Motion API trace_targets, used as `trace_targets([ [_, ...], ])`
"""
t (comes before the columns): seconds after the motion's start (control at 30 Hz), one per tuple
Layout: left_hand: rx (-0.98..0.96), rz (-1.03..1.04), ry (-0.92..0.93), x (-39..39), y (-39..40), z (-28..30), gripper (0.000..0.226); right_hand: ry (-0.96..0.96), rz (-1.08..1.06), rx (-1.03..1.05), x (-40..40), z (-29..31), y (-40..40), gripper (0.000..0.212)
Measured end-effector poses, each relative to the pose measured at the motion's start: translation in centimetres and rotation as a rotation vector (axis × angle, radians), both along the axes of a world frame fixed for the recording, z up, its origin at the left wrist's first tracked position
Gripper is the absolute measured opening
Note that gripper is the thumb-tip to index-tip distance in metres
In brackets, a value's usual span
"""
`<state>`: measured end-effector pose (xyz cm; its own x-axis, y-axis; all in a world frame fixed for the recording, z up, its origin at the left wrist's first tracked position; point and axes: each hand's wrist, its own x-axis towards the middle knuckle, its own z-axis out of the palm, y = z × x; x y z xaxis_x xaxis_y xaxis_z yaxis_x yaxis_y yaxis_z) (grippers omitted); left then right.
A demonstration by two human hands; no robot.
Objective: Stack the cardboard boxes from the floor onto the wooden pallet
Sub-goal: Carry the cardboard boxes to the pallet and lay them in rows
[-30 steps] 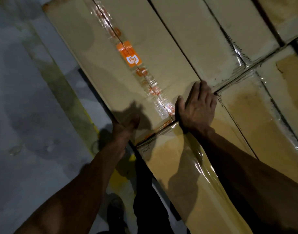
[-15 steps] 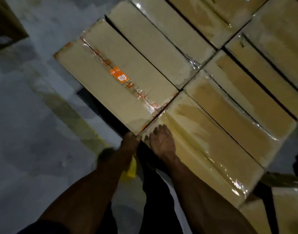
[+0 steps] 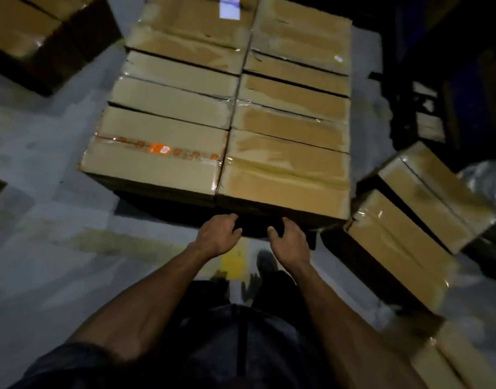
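Observation:
Ahead of me stands a stack of cardboard boxes in two columns, several per column; the pallet beneath is hidden in shadow. The near left box [image 3: 154,167] carries orange printed tape, and the near right box [image 3: 286,178] is wrapped in glossy clear tape. My left hand [image 3: 217,234] and my right hand [image 3: 289,238] hover side by side just in front of the stack's near edge, below the box tops. Both have loosely curled fingers and hold nothing. Neither hand touches a box.
Loose boxes lie on the floor at my right [image 3: 398,248] [image 3: 435,189], another at the bottom right corner [image 3: 451,363], and more at the top left [image 3: 30,32]. A yellow floor marking [image 3: 235,262] and my shoe [image 3: 266,265] lie below my hands. Dark racking stands at the right.
Both hands have come off the near boxes and drawn back toward me. The view has pulled away and turned, so the whole stack now shows.

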<state>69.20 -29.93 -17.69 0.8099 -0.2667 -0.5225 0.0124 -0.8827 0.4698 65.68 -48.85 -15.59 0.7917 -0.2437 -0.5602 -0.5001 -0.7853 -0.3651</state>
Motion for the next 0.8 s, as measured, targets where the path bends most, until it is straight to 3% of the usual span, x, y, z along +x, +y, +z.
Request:
trace_targets([
  [0.33, 0.032, -0.362, -0.117, -4.7, -3.7, 7.2, 0.04, -0.053, -0.319, -0.003, -14.6, 4.7, -5.2, 0.066],
  [0.8, -0.017, -0.807, -0.147, -19.7, -23.7, 8.4, 0.052, -0.102, -0.803, -0.033, -37.7, 6.0, -17.1, 0.067],
])
